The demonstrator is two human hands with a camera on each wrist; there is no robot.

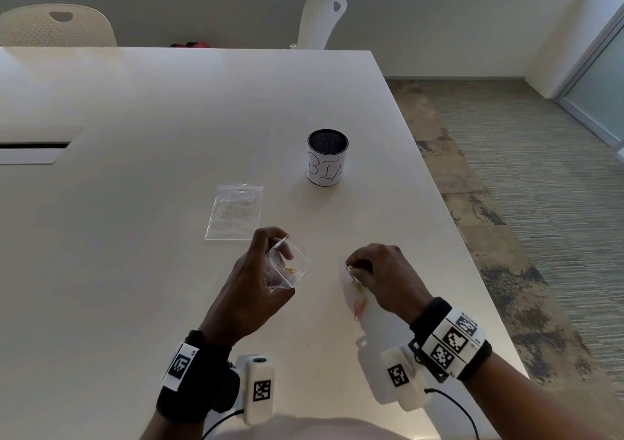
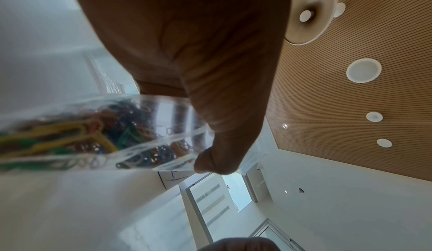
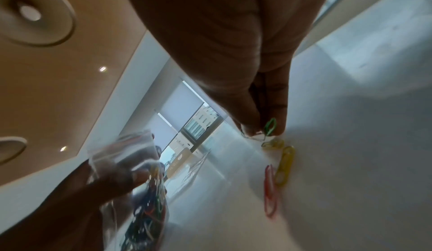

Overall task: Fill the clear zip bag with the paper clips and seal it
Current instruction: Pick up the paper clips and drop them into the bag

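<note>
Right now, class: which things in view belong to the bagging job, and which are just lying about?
Job: clear zip bag in left hand; green paper clip pinched by right hand; loose yellow and red clips.

Lying about: flat clear plastic bag; white cylindrical mesh cup; white chairs.

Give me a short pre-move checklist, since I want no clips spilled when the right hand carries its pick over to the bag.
1. Zip bag mouth held open by left hand: ok.
2. Right hand has a firm pinch on the green clip: ok, pinched at the fingertips.
3. Only one clip in the pinch: cannot tell.
4. All loose clips gathered: not ok; yellow clip and red clip lie on the table.
5. Bag ready to seal: not ok, still filling.
</note>
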